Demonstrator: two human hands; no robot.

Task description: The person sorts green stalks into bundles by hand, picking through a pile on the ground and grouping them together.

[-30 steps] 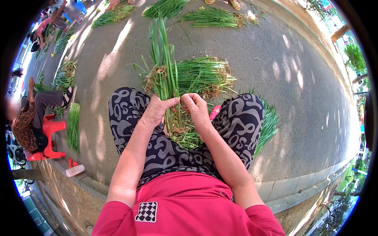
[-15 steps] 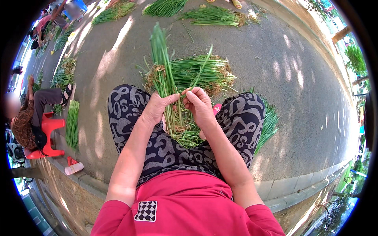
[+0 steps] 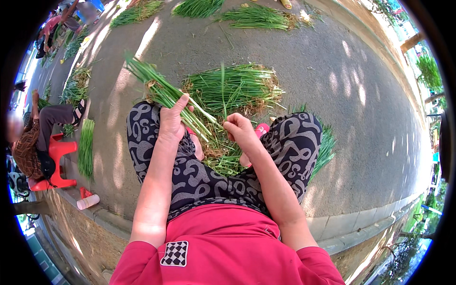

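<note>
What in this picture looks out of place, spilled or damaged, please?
Nothing looks clearly damaged. The untidiest spot is the tangled heap of loose green and brown plant bits between the person's feet, messier than the stalks piled roughly side by side beyond.

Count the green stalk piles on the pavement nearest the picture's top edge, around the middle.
3: a left pile, a middle pile and a right pile. Others may lie beyond the frame.

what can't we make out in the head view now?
Head view throughout:
- left hand, some fingertips: behind held stalks
- right hand, some fingertips: behind the hand itself
- green bundle, inner part: behind right knee
- yellow sandal, remainder: cut by top edge
</note>
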